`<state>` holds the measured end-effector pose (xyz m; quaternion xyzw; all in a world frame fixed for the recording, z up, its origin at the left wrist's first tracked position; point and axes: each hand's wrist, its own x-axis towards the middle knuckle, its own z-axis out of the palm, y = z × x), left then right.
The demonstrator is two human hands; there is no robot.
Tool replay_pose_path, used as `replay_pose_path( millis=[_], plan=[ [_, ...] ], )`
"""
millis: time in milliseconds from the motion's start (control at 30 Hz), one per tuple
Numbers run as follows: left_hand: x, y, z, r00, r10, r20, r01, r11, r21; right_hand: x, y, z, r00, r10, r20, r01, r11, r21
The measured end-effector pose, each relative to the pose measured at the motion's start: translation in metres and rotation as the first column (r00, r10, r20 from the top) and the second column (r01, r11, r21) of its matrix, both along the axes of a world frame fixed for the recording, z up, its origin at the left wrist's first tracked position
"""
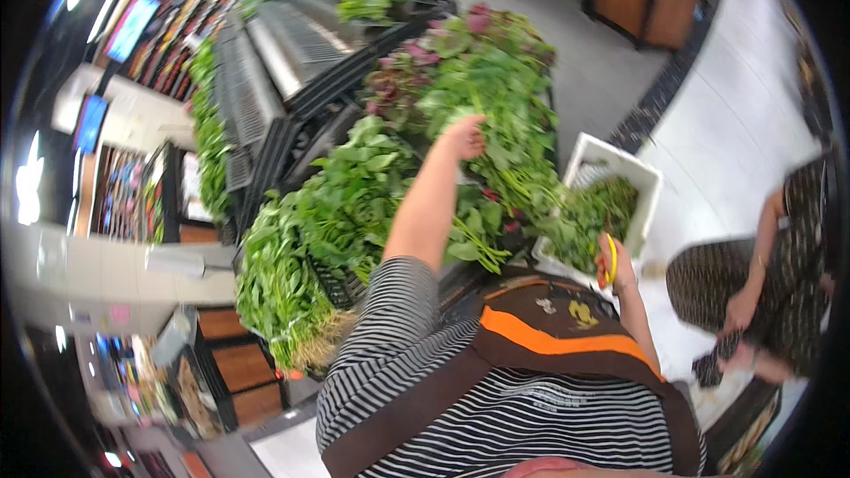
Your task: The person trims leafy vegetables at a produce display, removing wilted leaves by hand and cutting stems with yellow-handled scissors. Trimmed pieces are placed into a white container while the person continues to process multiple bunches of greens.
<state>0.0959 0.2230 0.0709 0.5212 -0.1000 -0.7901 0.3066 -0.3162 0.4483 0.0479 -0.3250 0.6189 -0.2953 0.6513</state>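
My left hand is stretched over a heap of leafy greens, its fingers curled; blur hides whether they grip any stems. In my right hand are scissors with yellow and orange handles, held at the near edge of a white foam box. Cut leafy scraps lie in that box. Reddish-purple leafy vegetables lie beside the heap. Closer to my body are bunches of broad green leaves and loose stems.
Black produce racks stand beyond the greens. At the left, rooted greens hang over the display edge. Another person sits or crouches at the right, holding something dark. A wooden-sided produce stand is at the top right.
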Motion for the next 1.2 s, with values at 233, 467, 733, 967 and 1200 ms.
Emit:
replay_pose_path(
  millis=[233,467,733,967,1200],
  plan=[
    [-0.020,0.054,0.048,0.966,0.152,0.211,-0.108,0.973,-0.205,-0.002,0.006,-0.003,0.999,-0.038,-0.033,0.039,0.998,0.049],
    [-0.017,0.084,0.031,0.912,0.252,0.323,-0.203,0.963,-0.179,0.003,0.005,-0.005,1.000,-0.013,-0.022,0.014,0.999,0.038],
    [-0.011,0.111,0.054,0.976,0.136,0.171,-0.075,0.943,-0.323,0.006,0.002,0.008,0.999,-0.040,-0.009,0.040,0.999,0.031],
    [-0.013,0.119,0.067,0.972,0.230,0.055,-0.196,0.913,-0.357,0.007,0.006,0.029,0.999,-0.032,0.008,0.032,0.999,0.015],
    [-0.024,0.112,0.082,0.929,0.323,-0.181,-0.365,0.879,-0.307,0.014,0.021,0.071,0.968,-0.244,-0.053,0.220,0.935,-0.279]
  ],
)
